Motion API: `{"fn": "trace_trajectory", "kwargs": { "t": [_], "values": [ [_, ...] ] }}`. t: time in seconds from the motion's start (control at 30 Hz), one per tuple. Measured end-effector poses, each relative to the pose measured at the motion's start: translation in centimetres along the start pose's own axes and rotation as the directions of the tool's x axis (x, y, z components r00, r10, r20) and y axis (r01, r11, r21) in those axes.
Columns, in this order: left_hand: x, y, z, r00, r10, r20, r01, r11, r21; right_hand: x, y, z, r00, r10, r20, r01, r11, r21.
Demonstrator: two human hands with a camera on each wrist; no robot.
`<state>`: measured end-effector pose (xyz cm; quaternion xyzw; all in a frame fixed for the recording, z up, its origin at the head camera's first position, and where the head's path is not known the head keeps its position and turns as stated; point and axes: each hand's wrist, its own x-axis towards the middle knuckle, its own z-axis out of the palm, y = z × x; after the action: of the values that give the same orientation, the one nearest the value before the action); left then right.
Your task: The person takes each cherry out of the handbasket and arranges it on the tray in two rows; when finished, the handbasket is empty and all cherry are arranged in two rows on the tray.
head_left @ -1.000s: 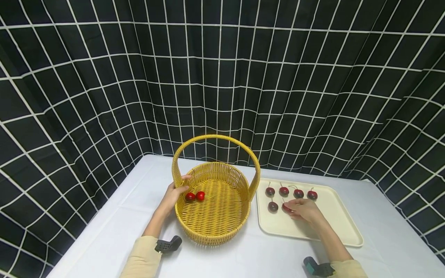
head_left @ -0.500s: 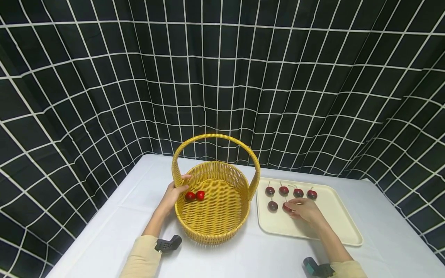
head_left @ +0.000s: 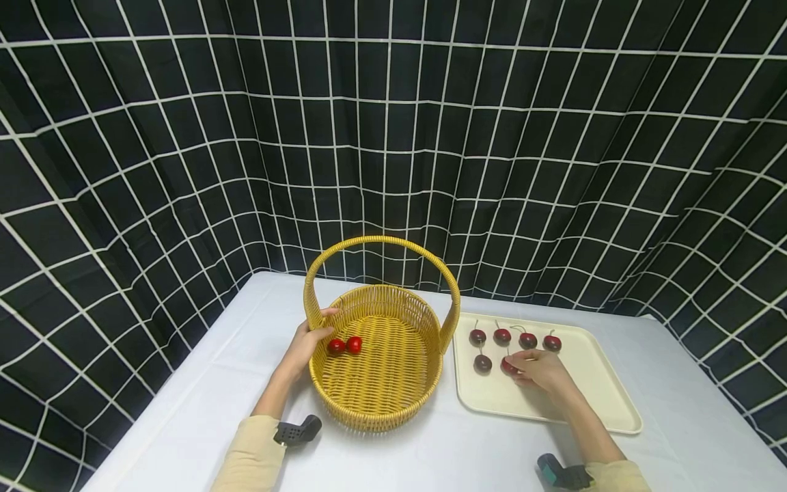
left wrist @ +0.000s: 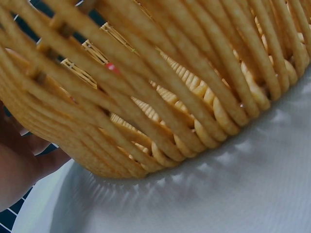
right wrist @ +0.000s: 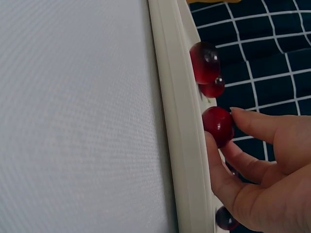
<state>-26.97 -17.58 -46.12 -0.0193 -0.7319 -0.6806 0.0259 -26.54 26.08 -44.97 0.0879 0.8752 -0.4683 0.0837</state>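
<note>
My left hand (head_left: 305, 347) grips the side of a yellow woven basket (head_left: 378, 415) where the tall handle meets the rim, fingers over the edge. Two bright red cherries (head_left: 354, 345) lie together inside, at the basket's left. In the left wrist view, part of the hand (left wrist: 24, 165) shows beside the wickerwork (left wrist: 184, 111). Over the cream tray (head_left: 492, 402), my right hand (head_left: 541, 372) holds a dark red cherry (head_left: 508, 366) between thumb and fingers, its stem pointing up. The right wrist view shows this cherry (right wrist: 218, 126) at the fingertips, just above the tray's edge.
Several dark cherries with stems stand on the tray, four-in-line style along the back (head_left: 502, 337), and one cherry (head_left: 482, 364) just left of the held one. A white cloth (head_left: 424, 454) covers the table. A black curtain with white grid lines (head_left: 393, 137) hangs behind.
The cherry at my right fingertips has shifted slightly to the right and its stem stands more upright. My left hand and the basket stay where they were.
</note>
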Motion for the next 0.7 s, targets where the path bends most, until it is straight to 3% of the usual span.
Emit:
{"fn": "trace_trajectory", "kwargs": {
  "t": [0.37, 0.7],
  "values": [
    [0.03, -0.03, 0.04, 1.0, 0.008, -0.005, -0.008, 1.0, -0.001, 0.0, 0.22, -0.21, 1.0, -0.024, 0.016, 0.023, 0.997, 0.069],
    [-0.06, 0.09, 0.05, 1.0, -0.012, 0.0, 0.012, 1.0, -0.012, -0.04, 0.26, -0.2, 0.999, -0.032, 0.018, 0.031, 0.997, 0.07]
  ]
}}
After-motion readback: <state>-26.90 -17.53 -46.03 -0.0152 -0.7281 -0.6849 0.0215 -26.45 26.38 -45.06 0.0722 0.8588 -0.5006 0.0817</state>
